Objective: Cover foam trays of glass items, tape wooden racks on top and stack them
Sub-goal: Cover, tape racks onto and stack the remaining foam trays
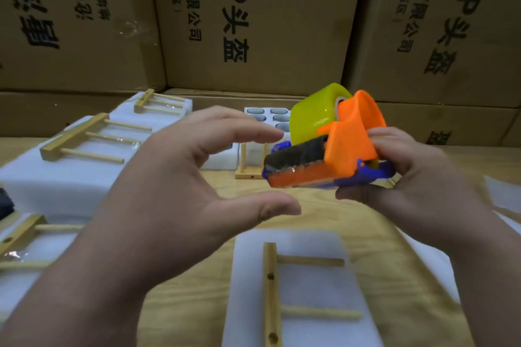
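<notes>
Right hand [408, 175] was what I watched first: its fingers were curled round the orange-and-blue tape dispenser [324, 160], gripping it above the wooden table [197, 298], with the yellow-green tape roll [313, 115] mounted at the far end. Left hand [174, 191] hovered just beside the dispenser's toothed edge, fingers and thumb spread in a wide C, touching nothing I could make out. Below them lay a covered foam tray [296, 290] with a wooden rack [272, 290] resting on top; its near edge was cut off by the frame. More racked trays [56, 177] sat to the left, partly hidden by my forearm. Behind the dispenser, an uncovered tray [267, 115] showed round glass items, mostly blocked. Cardboard boxes [253, 22] stood behind.
</notes>
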The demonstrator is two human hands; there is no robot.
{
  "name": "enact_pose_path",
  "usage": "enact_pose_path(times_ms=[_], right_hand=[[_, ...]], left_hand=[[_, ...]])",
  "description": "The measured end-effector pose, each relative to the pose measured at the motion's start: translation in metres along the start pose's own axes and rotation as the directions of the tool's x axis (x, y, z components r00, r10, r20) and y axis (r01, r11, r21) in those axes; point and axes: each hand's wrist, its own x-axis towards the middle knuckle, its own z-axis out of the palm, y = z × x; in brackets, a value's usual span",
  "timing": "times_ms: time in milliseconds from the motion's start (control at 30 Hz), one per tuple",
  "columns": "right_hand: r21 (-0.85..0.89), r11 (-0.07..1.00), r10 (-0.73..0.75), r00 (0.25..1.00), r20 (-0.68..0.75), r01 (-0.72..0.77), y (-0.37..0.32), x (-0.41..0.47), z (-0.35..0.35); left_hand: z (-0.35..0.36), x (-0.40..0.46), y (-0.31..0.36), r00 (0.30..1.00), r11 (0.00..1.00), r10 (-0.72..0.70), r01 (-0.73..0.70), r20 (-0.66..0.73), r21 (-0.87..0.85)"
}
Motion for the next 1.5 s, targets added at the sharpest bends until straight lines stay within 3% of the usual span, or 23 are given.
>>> enact_pose_path(times_ms=[333,733,867,1100,1267,1500], right_hand=[[0.059,0.991,0.112,0.991,0.078,-0.117,0.010,-0.006,0.014],[0.130,0.974,0.160,0.971,0.176,-0.184,0.000,-0.009,0.019],[0.169,0.970,0.140,0.972,0.188,-0.173,-0.009,-0.010,0.014],[0.248,0.946,0.195,0.977,0.081,-0.209,-0.022,-0.009,0.013],[0.294,0.909,0.303,0.953,0.017,-0.295,-0.034,-0.007,0.011],[0.360,0.875,0.319,0.945,0.071,-0.323,-0.039,-0.008,0.003]], left_hand=[[0.018,-0.002,0.005,0.996,0.992,-0.062,0.068,-0.057,0.110],[0.021,-0.003,0.000,0.974,0.981,-0.177,0.186,-0.141,0.048],[0.022,-0.001,0.002,0.965,0.974,-0.223,0.217,-0.140,-0.057],[0.021,-0.002,0.005,0.958,0.970,-0.244,0.237,-0.153,-0.061],[0.028,-0.001,0.005,0.964,0.975,-0.207,0.218,-0.167,0.049],[0.030,0.000,0.002,0.925,0.908,-0.372,0.344,-0.082,-0.238]])
